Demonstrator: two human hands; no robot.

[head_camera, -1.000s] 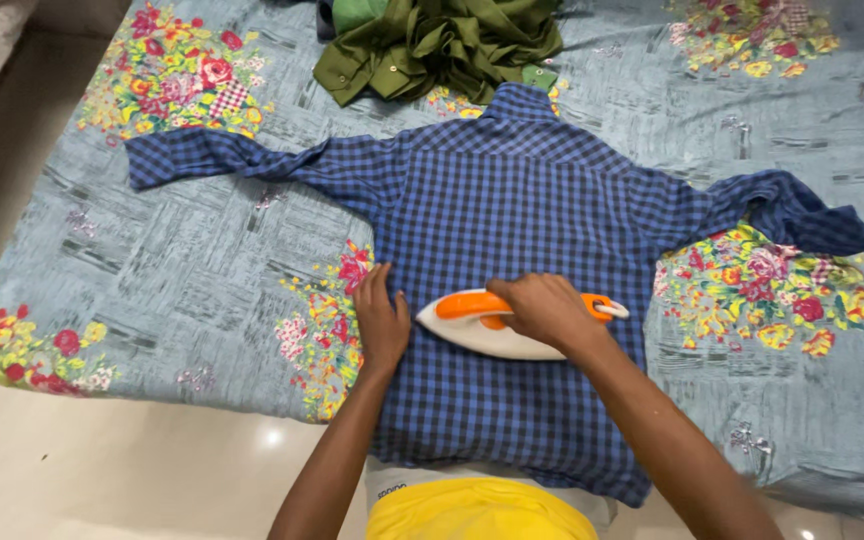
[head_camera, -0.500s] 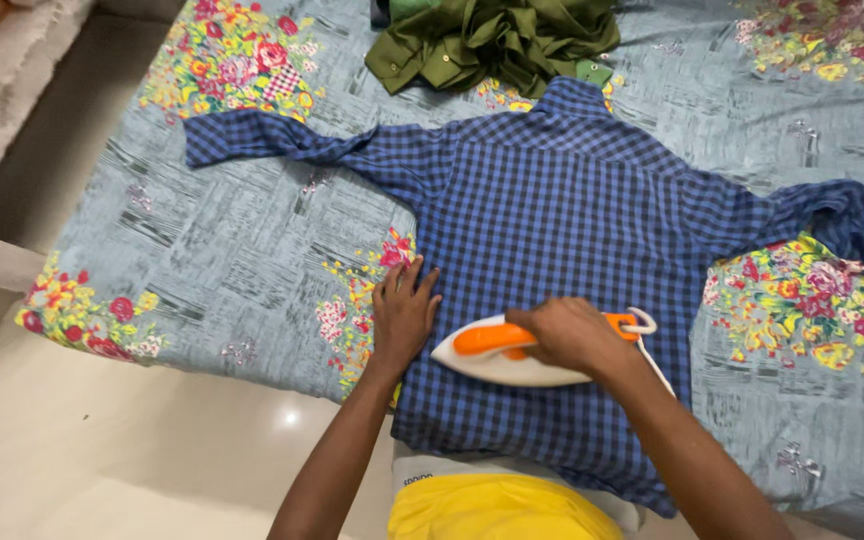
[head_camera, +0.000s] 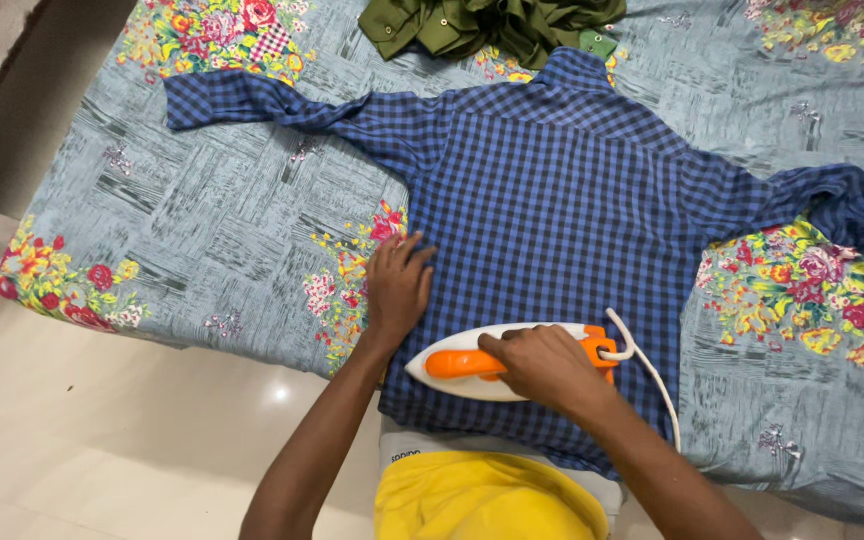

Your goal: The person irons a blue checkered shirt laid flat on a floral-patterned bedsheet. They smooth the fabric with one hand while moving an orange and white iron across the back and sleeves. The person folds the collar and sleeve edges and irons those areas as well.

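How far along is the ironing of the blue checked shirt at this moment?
Done: the blue checked shirt lies spread back-up on the floral bedsheet, its upper back looking smooth. In hand: the right hand grips the white and orange iron near the hem; the left hand pins the side edge. Left: both sleeves look crumpled.

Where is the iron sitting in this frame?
In the head view, the white and orange iron rests on the lower part of the blue checked shirt, gripped by the right hand, just right of the left hand.
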